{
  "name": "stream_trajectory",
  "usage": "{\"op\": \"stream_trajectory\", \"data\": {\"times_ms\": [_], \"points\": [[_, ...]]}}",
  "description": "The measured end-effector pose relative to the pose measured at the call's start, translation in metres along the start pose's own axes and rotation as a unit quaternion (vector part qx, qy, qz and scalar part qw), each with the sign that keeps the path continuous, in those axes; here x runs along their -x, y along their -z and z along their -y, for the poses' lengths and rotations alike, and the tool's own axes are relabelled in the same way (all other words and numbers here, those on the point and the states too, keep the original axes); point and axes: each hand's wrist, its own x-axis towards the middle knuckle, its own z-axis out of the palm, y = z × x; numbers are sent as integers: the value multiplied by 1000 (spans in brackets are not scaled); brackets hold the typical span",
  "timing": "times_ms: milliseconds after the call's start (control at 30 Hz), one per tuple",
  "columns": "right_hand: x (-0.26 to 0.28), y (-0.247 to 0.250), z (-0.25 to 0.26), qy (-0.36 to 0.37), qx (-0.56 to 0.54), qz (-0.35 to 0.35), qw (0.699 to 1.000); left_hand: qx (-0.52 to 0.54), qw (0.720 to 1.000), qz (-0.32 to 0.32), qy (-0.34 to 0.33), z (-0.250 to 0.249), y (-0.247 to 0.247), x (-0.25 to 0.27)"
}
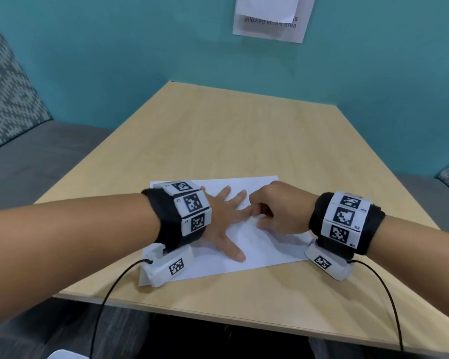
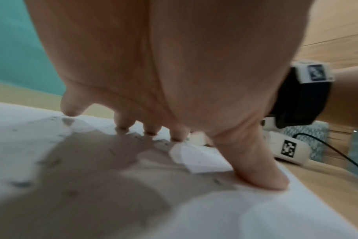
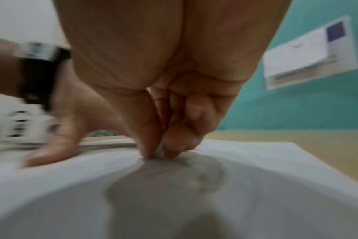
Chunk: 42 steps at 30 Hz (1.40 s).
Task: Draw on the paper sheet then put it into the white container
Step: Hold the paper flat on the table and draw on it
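Right now the fingertips [image 3: 153,150] of the right hand [image 1: 280,208] are bunched together, thumb against forefinger, pinching something small and grey down on the white rectangular paper sheet [image 1: 267,252]. It is blurred in the right wrist view, so I cannot say what kind of drawing tool it is, though the pose reads as drawing. Just beside it, the left hand [image 1: 223,218] lies flat with 5 fingers spread and straight, grasping nothing, pressing the sheet against the pale wooden table [image 1: 244,130]. In the left wrist view the thumb [image 2: 262,174] and fingertips all touch the paper.

To do this step well, I would judge that the flat hand should keep steady downward pressure so the sheet does not slide or skew under the strokes, and that the drawing hand should work lightly, clear of the left fingertips, which sit very close to it. The sheet lies slightly askew near the table's front edge, so pushing strokes toward that edge could drag it off.

Counting: 1 paper sheet, 2 hands, 2 black wristbands carrying white tag blocks, 1 table, 1 printed notice [image 1: 270,24] on the teal wall. A white shape [image 1: 62,354] shows at the bottom edge of the head view; whether it is the white container I cannot tell.
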Motion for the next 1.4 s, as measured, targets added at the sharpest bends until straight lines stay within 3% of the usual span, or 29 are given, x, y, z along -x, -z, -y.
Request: {"op": "stream_trajectory", "data": {"times_ms": [133,300,467,633,800,1000,1167,1300,1400], "points": [[19,-14,26,76,-29,51,995,19,1000,-18,-17,3,-5,1],[-2,4,-1,6,14,13,1000,16,1000,-16,-5,0,-1,1],[13,-12,28,68,-19,82,994,17,1000,-18,-14,2,-3,2],[-2,7,-3,-3,14,15,1000,15,1000,-11,-2,1,-2,0],[18,-13,30,74,-25,77,994,23,999,-23,-19,5,-5,-1],[-3,7,-9,-15,7,13,1000,9,1000,-13,1,4,-3,-3],[9,-6,16,50,-5,78,996,17,1000,-18,-15,10,-6,-3],[-4,9,-7,0,20,14,1000,7,1000,-10,0,6,-3,-4],[3,-2,6,34,20,47,998,15,1000,-5,-6,8,-3,-2]]}}
